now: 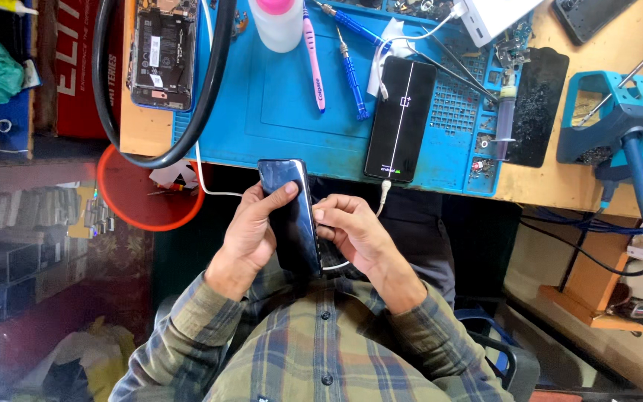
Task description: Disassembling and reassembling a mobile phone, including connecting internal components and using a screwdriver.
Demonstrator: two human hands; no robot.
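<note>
Gripping a dark phone above the lap

Head view: holding a dark smartphone (pixel 292 216) between both hands, the person sits at a blue work mat (pixel 292 112). The left hand (pixel 251 234) wraps the phone's left edge, thumb lying across its glossy face. The right hand (pixel 355 234) pinches the right edge, fingers curled, touching a thin white cable (pixel 336 264) just under it. Beyond the right hand, on the mat, lies 1 second phone (pixel 401 119) with a lit screen. Farther past the left hand rest 1 pink toothbrush (pixel 312 59) and 2 blue screwdrivers (pixel 353 74).
</note>
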